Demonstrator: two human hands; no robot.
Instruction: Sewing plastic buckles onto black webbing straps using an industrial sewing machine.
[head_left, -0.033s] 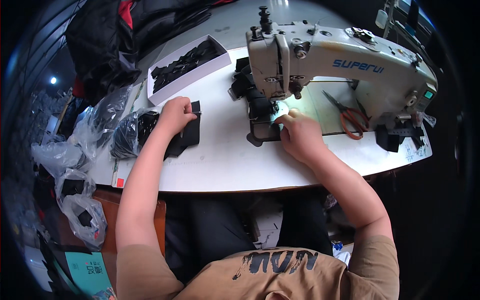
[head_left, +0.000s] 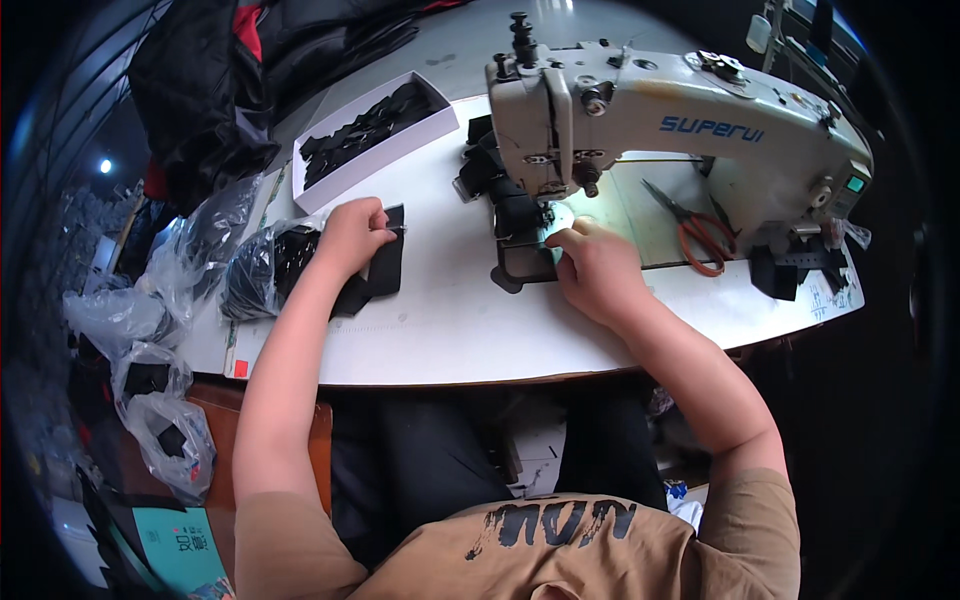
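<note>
Under the needle, the right hand (head_left: 600, 272) grip presses a black strip (head_left: 528, 262) lying left-right; left hand (head_left: 350, 235) pinches black pieces (head_left: 378, 270).

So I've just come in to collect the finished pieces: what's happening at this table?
A person sits at a white sewing machine. Their right hand presses a black fabric piece at the needle, while the left hand rests on a stack of black pieces. A white box of more black pieces and red-handled scissors lie nearby.
</note>
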